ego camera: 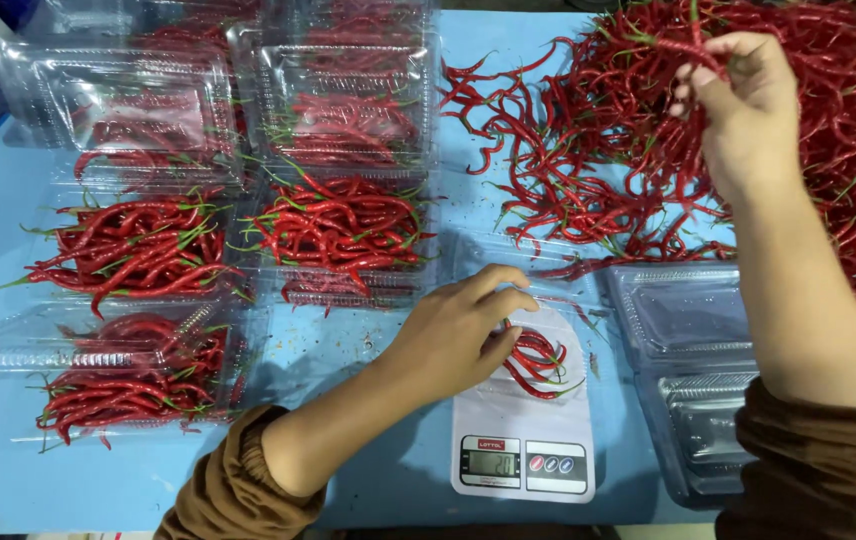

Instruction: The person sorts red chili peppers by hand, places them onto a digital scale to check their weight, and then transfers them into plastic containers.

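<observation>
My left hand (463, 330) rests over a clear plastic container (558, 330) that sits on a white digital kitchen scale (523, 455); its fingers touch a few red chillies (536, 362) lying in that container. My right hand (743, 105) is raised at the upper right over a large loose heap of red chillies (588, 150), pinching a chilli (683, 48) between thumb and fingers. Both arms wear brown sleeves.
Several clear clamshell boxes filled with red chillies (138, 245) cover the left half of the blue table (8, 470), some shut and stacked at the back (348, 90). A stack of empty clear containers (688, 330) stands right of the scale.
</observation>
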